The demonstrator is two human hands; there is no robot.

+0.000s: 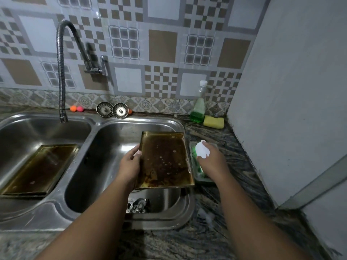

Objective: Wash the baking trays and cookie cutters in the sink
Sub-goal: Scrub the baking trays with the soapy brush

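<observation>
Two hands work apart: left hand (131, 166) grips a greasy tray (165, 158) over the sink (110, 141), right hand (212, 163) holds a white pad (202, 150) beside the sink, so scrubbing seems next.

A dark, speckled stone countertop (216, 231) fills the bottom and right of the frame, with a steel double sink (78, 166) set into it. Along the back edge, left of centre, two metal strainers (104, 109) stand on edge near an orange ball (73, 108) and a pink ball (80, 109). Right of centre, a bottle (198, 107) of green liquid stands just beside a yellow sponge (214, 122). Lower, a shallow dish (204, 180) lies against the sink's rim.
</observation>
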